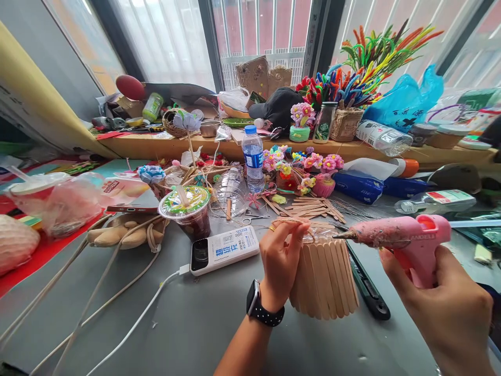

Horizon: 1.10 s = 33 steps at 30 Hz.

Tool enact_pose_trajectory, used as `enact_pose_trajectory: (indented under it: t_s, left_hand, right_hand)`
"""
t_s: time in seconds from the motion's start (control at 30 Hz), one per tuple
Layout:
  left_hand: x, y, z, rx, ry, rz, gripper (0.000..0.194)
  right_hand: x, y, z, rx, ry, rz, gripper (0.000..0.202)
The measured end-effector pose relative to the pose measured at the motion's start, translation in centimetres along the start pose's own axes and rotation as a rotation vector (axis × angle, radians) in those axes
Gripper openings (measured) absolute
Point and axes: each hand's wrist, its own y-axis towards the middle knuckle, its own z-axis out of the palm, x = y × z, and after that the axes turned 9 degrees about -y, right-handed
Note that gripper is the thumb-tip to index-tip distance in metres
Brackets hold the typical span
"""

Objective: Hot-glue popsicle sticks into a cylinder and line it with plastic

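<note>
A cup-shaped container (325,279) stands at the front, its side covered with upright wooden craft sticks and clear plastic showing at the rim. My left hand (279,256), with a black watch on the wrist, is closed at the container's upper left edge. Its fingertips pinch a brown strand that looks like twine (290,221). In my right hand (442,303) is a pink hot glue gun (407,232), held by its handle. The nozzle points left, just above the container's right rim. Behind the container lie loose craft sticks (313,206).
A dark green utility knife (370,287) lies right of the container. To the left are a white power bank (227,249) with a cable, a lidded drink cup (188,209) and a corded bag (127,234). A water bottle (253,159), scissors (250,218) and pipe-cleaner flowers (301,164) stand or lie behind.
</note>
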Motion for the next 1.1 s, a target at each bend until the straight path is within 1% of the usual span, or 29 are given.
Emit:
enact_pose_trajectory:
  t_s: [0.1,0.2,0.33,0.47,0.57,0.77,0.9,1.1]
  left_hand:
    - [-0.2,0.0,0.3,0.039,0.015,0.002,0.015]
    - [0.0,0.4,0.7,0.092,0.004,-0.031,0.014]
    - [0.8,1.7,1.3,0.191,-0.031,-0.064,0.013]
    - [1.4,3.1,1.6,0.291,-0.071,-0.058,0.014]
    - [1.8,3.7,1.8,0.334,-0.103,-0.061,0.015]
    - [2.7,3.9,2.4,0.310,-0.157,-0.023,0.014]
    - [3.0,4.1,2.1,0.286,-0.151,0.027,0.013]
    - [2.7,4.4,1.0,0.282,-0.088,0.172,0.012]
  right_hand:
    - [0.1,0.0,-0.1,0.018,0.032,0.035,0.041]
    - [-0.2,0.1,0.0,0.009,0.037,0.016,0.041]
    - [-0.5,0.5,0.3,-0.017,0.026,-0.003,0.041]
    - [-0.5,0.9,0.8,-0.043,0.068,-0.002,0.041]
    - [-0.7,1.0,1.3,-0.075,0.088,-0.005,0.040]
    - [-0.6,1.1,1.9,-0.077,0.094,-0.038,0.040]
    - [-0.8,1.3,1.9,-0.071,0.083,-0.022,0.037]
    - [-1.3,1.6,2.2,-0.175,0.069,-0.024,0.041]
